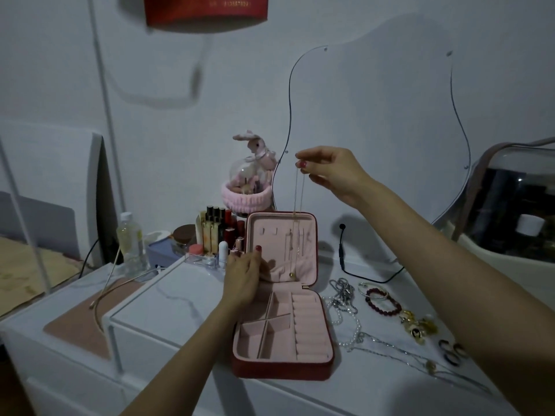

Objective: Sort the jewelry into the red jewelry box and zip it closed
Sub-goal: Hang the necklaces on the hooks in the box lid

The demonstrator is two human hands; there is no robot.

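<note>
Resting open on the counter (180,319), the red jewelry box (282,331) is receiving a gold pendant necklace (297,223), dangling above it from the right hand (330,172)'s clamped grip; left hand (243,277), grip apart, is steadying the lid. Next, hooking it likely needs careful aim.

At twelve o'clock, the red hanging (205,9) on the wall carries a row of pale digits along its top edge, too blurred to read for certain, and nothing else bears legible writing.
</note>
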